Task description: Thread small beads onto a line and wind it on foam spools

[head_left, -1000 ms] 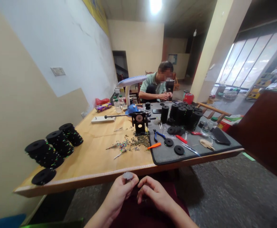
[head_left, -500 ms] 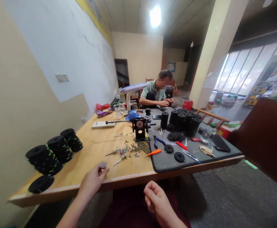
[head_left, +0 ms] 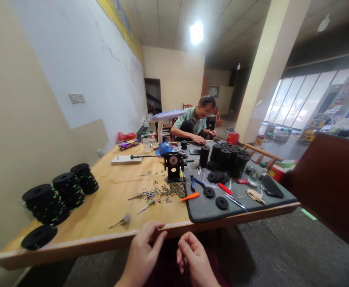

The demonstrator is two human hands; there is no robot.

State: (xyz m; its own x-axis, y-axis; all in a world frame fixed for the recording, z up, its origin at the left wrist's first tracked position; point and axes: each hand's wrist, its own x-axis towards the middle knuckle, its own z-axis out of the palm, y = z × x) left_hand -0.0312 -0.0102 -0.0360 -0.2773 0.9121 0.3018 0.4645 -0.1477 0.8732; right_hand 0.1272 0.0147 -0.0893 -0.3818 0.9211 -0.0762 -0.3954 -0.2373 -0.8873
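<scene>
My left hand [head_left: 146, 253] is over the table's front edge, thumb and fingers apart, with nothing visible between them. Beside it, fingers curled into a pinch, is my right hand [head_left: 194, 257]; what it holds, if anything, is hidden. On the wood to the left lies a thin pointed tool with a grey rounded end [head_left: 125, 219]. Two similar thin tools lie farther in, one of them a slim pointed piece [head_left: 147, 206]. Past them are a pile of small brass-coloured parts [head_left: 174, 189] and a scatter of small multicoloured pieces [head_left: 151, 194].
Black spools [head_left: 68, 189] with green bits stand at the left. A black hand-cranked device [head_left: 173, 167] and a blue-based lamp [head_left: 164, 148] stand mid-table. The grey mat [head_left: 204, 213] bears blue-handled pliers [head_left: 197, 183], an orange tool [head_left: 191, 196], scissors and black discs. A co-worker [head_left: 192, 121] sits opposite.
My left hand has let go of the grey-ended tool on the table and moved right, towards my right hand. My right hand stays curled. The co-worker's hands have moved apart.
</scene>
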